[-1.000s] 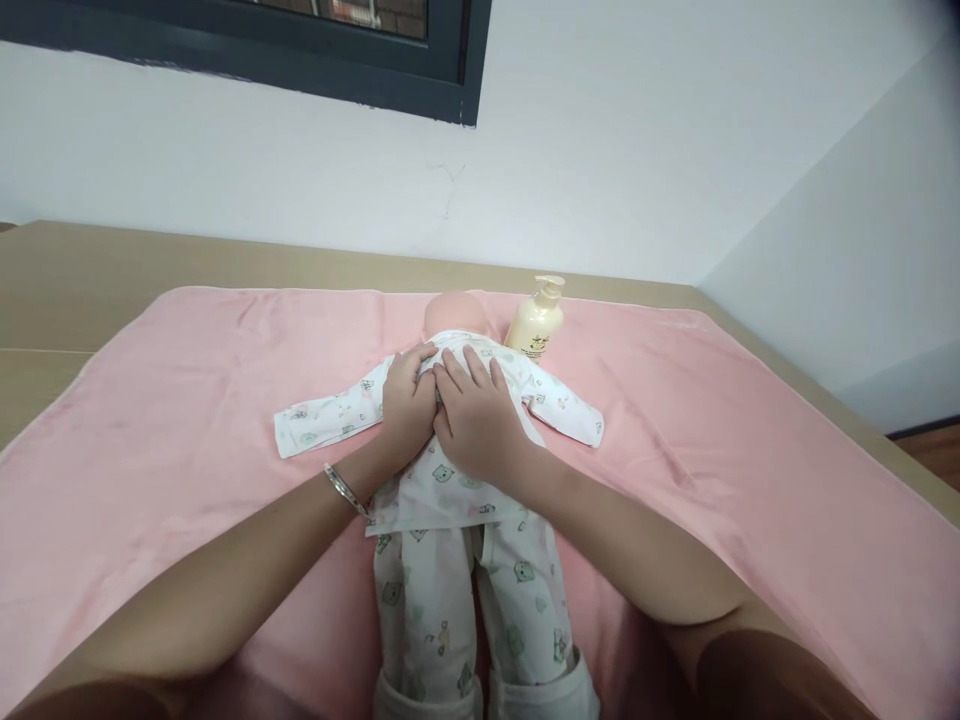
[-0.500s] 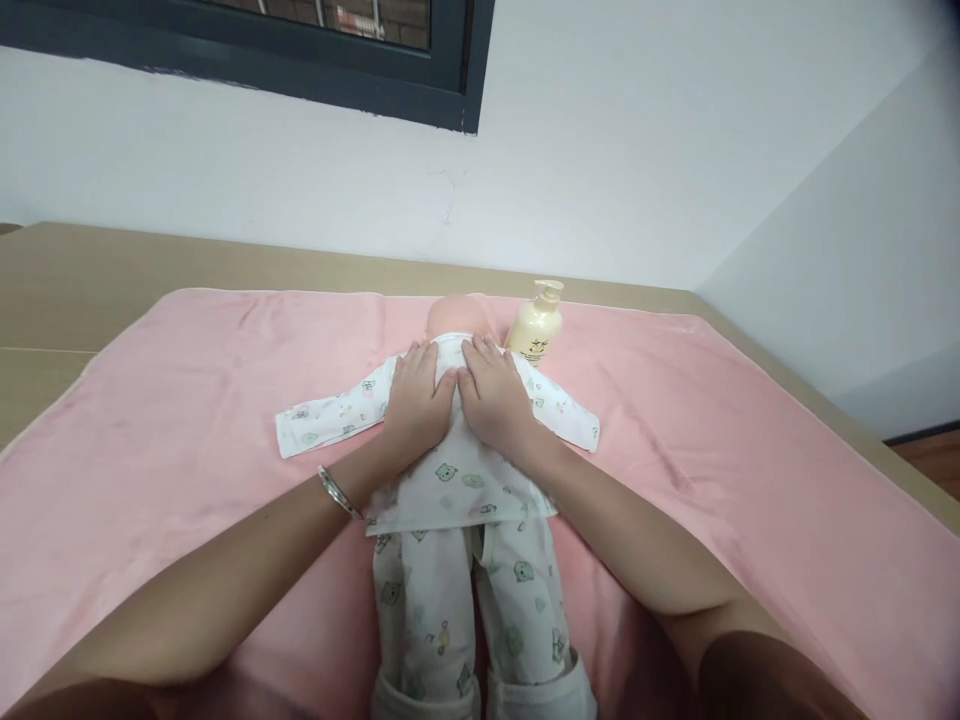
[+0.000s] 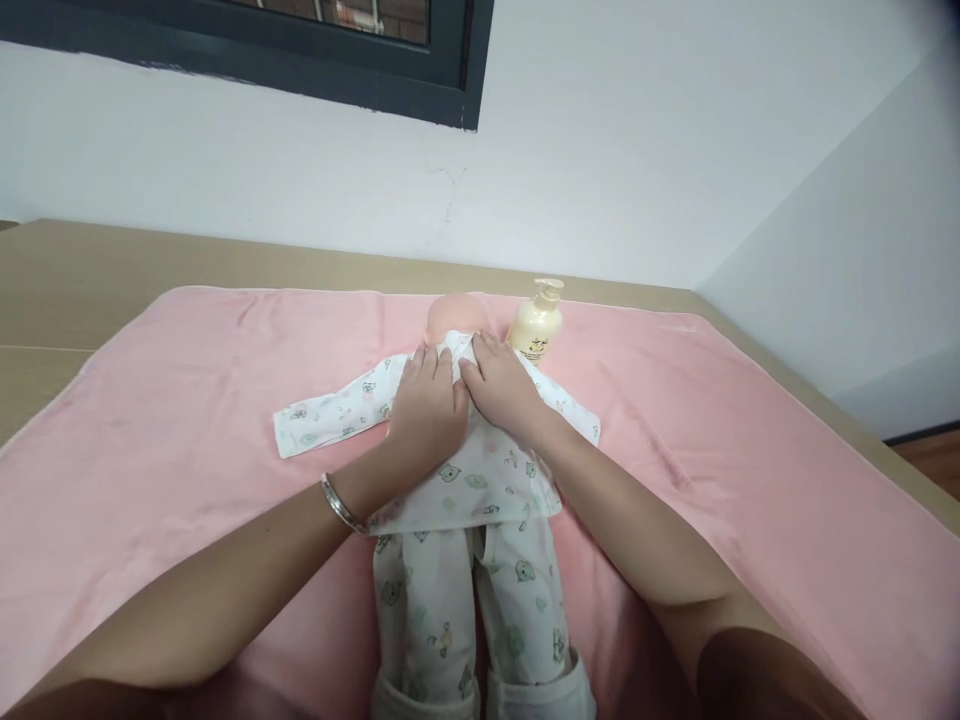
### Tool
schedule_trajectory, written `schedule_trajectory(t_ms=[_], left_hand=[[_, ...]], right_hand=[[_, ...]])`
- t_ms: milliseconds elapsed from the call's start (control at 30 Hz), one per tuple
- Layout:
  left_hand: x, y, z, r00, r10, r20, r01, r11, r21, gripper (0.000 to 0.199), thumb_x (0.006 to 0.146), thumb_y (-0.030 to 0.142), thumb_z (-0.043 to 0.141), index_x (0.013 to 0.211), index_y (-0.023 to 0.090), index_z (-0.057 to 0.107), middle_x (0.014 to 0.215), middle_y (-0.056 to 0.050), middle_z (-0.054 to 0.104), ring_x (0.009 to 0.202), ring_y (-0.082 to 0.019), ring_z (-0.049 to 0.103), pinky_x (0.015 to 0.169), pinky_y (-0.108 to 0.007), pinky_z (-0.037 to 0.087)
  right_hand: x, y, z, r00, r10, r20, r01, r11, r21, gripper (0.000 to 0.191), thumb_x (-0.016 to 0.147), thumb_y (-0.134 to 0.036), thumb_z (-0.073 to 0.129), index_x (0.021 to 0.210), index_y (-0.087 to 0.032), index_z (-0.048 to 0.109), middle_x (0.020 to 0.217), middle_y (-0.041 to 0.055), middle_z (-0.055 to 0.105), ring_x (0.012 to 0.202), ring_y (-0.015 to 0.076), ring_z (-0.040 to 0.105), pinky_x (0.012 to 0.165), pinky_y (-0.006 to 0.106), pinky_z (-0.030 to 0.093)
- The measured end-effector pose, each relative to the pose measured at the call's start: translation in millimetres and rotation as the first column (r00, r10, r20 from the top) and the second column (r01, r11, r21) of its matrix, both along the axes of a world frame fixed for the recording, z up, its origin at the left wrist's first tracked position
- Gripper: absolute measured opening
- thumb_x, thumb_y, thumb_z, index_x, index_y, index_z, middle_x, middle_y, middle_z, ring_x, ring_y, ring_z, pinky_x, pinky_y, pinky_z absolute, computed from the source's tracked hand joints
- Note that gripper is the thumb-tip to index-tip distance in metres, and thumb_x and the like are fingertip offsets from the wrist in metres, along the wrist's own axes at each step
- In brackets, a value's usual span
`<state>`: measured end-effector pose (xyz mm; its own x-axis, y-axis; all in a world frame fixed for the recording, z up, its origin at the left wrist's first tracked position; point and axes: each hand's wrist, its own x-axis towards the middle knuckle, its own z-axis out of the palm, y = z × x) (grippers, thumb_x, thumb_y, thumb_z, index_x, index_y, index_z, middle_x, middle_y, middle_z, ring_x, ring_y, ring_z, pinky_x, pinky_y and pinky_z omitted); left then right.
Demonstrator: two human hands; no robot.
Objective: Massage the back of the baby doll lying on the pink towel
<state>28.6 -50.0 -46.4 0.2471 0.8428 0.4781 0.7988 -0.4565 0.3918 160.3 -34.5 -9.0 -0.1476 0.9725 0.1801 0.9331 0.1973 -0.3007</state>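
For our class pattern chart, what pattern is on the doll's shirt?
The shirt is white with small, mostly green animal prints; head view.

Flat tan wooden tabletop (image 3: 187,250): under everything, far edge by the smooth white wall (image 3: 600,150)
Pink rectangular plush blanket (image 3: 187,400): on the tabletop, strip of wood showing behind it
Round-headed pink plastic doll (image 3: 454,315): mid-blanket, head wallward, legs pointing at us
White printed cloth shirt (image 3: 465,490): on the doll, sleeves out left and right, hem over the white printed cloth pants (image 3: 517,600)
Cream plastic pump bottle (image 3: 538,320): standing just right of the head
Left hand (image 3: 427,400): on the shirt's left half, near the collar
Right hand (image 3: 502,385): right beside it, other half
Dark grey rectangular window frame (image 3: 375,80): in the wall, behind and leftish
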Motion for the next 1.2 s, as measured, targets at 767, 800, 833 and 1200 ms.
schedule_trajectory(t_ms=[767,800,833,1200], left_hand=[[-17,16,25.7,1.000,0.018,0.006,-0.016,0.969,-0.248,0.036,0.097,0.031,0.034,0.113,0.014,0.062,0.124,-0.017,0.066,0.126,-0.034,0.056,0.109,-0.051,0.044],[-18,18,24.3,1.000,0.014,0.022,-0.008,0.971,-0.238,0.036,0.096,0.031,0.034,0.112,0.015,0.062,0.123,-0.016,0.066,0.124,-0.033,0.057,0.109,-0.052,0.044],[-19,20,22.7,0.999,0.007,0.032,0.000,0.977,-0.215,0.034,0.096,0.030,0.034,0.110,0.015,0.062,0.121,-0.016,0.067,0.123,-0.033,0.058,0.109,-0.052,0.044],[-14,4,13.4,0.986,-0.062,-0.158,0.072,0.995,0.062,0.045,0.095,0.019,0.027,0.118,0.006,0.063,0.124,-0.022,0.065,0.122,-0.032,0.058,0.113,-0.052,0.042]], right_hand=[[-9,-21,0.3,0.992,0.014,0.125,-0.028,0.994,0.109,0.056,0.102,-0.031,0.029,0.141,0.004,0.048,0.140,0.0252,0.057,0.134,0.0353,0.050,0.115,0.049,0.036],[-11,-25,0.0,0.990,0.014,0.143,-0.032,0.992,0.123,0.057,0.101,-0.031,0.029,0.142,0.005,0.046,0.141,0.0261,0.056,0.135,0.0360,0.049,0.116,0.049,0.035],[-13,-28,-0.2,0.987,0.014,0.158,-0.035,0.990,0.135,0.057,0.101,-0.030,0.030,0.143,0.005,0.046,0.142,0.0267,0.055,0.136,0.0362,0.048,0.116,0.050,0.035],[-7,-16,-0.2,0.992,0.062,0.109,-0.074,0.991,0.114,0.054,0.098,-0.026,0.032,0.142,0.002,0.048,0.141,0.0222,0.057,0.134,0.0333,0.050,0.115,0.045,0.038]])
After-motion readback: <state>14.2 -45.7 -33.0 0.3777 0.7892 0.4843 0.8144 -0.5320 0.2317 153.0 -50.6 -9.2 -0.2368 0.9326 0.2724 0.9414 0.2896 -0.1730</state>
